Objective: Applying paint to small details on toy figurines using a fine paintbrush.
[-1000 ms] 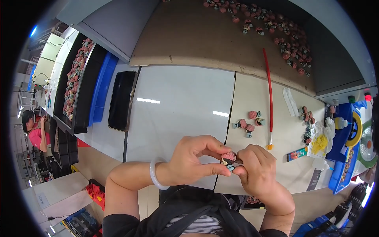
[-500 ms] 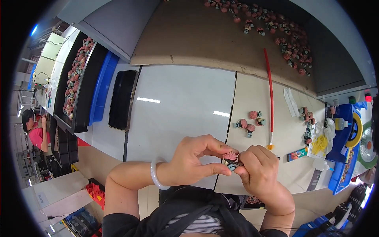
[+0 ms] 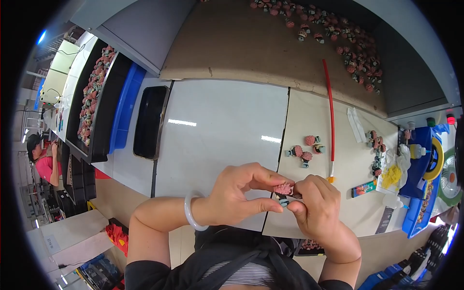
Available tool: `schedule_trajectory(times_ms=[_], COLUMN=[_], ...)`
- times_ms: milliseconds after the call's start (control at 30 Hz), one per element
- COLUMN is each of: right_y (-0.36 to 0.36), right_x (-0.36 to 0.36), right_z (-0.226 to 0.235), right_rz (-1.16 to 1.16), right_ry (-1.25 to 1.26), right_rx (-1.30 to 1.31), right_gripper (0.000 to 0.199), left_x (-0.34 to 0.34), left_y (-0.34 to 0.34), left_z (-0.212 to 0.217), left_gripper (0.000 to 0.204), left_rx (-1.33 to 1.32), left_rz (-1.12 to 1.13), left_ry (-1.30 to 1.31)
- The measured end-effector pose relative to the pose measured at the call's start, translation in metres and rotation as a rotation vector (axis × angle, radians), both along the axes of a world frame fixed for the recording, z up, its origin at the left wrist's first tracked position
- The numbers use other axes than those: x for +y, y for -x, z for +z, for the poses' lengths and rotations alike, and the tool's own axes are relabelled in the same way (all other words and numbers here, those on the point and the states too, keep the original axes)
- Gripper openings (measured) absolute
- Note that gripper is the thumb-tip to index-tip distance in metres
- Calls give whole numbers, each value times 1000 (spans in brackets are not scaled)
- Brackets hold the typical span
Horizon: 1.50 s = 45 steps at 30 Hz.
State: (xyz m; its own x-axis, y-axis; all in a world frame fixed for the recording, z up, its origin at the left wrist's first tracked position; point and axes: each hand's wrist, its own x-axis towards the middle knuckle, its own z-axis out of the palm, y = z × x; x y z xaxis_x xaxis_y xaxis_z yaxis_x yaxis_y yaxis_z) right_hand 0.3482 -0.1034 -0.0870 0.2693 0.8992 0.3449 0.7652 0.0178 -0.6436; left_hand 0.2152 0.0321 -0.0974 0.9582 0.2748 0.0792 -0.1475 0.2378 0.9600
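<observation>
A small figurine (image 3: 282, 189) with bumpy pink hair, a dark middle and a pale blue-grey base is pinched between the thumb and fingers of my left hand (image 3: 239, 193). My right hand (image 3: 316, 200) is closed right beside it, its thumb by the base. Something thin and dark shows between the right fingers at the figurine's side; most of it is hidden, so I cannot tell what it is. Beyond my hands lie several similar figurines (image 3: 306, 156) in a loose group on the table.
A red-handled brush (image 3: 330, 111) lies on the right of the table (image 3: 222, 121), a dark phone (image 3: 151, 123) on the left. Many figurines fill a black tray (image 3: 101, 106) at left and the brown-floored booth (image 3: 241, 43) ahead. A blue bin (image 3: 411, 212) holds supplies at right.
The figurine has turned slightly in my left fingers, showing more of its pink hair. My right fingers have shifted a little beside it.
</observation>
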Motion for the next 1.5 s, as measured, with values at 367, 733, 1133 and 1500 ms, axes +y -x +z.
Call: schedule_trajectory(times_ms=[367, 733, 1133, 1500], right_y=[-50, -43, -50, -56], right_x=[-4, -4, 5, 6], right_z=[-13, 2, -9, -15], right_rz=[-528, -561, -613, -456], right_ry=[594, 464, 503, 548], right_rx=[-7, 85, 147, 408], right_gripper=[19, 15, 24, 36], left_x=[6, 4, 1, 4], left_y=[-11, -10, -9, -14], left_z=[3, -4, -7, -14], left_gripper=[35, 37, 33, 32], left_rx=[149, 236, 145, 222], left_rz=[-128, -66, 4, 55], left_ry=[438, 354, -7, -291])
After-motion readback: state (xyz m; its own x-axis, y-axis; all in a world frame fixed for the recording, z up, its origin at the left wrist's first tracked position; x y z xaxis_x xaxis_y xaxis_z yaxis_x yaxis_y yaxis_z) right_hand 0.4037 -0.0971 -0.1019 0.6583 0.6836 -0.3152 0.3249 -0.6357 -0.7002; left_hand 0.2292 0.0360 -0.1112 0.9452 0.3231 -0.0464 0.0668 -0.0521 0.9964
